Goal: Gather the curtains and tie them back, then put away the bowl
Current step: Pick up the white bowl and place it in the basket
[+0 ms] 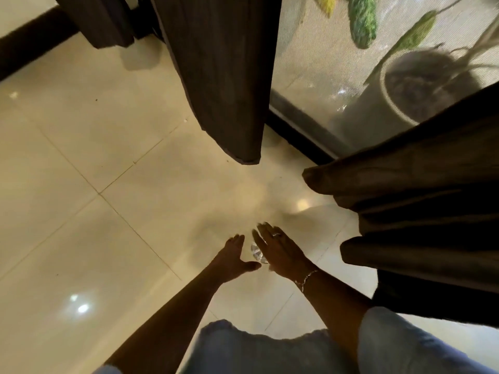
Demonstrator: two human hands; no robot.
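Two dark brown curtains hang at a glass door: the left curtain (224,76) falls straight, its hem just above the floor, and the right curtain (421,211) bunches in thick folds at the right. Both my hands reach down over the tiled floor. My left hand (235,255) is flat with fingers straight. My right hand (278,252), with a ring and a bracelet, is flat too. Between them a small clear glass bowl (257,252) shows only in part; whether either hand touches it is unclear.
Cream floor tiles (108,157) spread to the left and front. The door's dark bottom track (302,128) runs diagonally behind the curtains. Beyond the glass stands a potted plant (421,85) with green leaves. Dark furniture (108,20) sits at the upper left.
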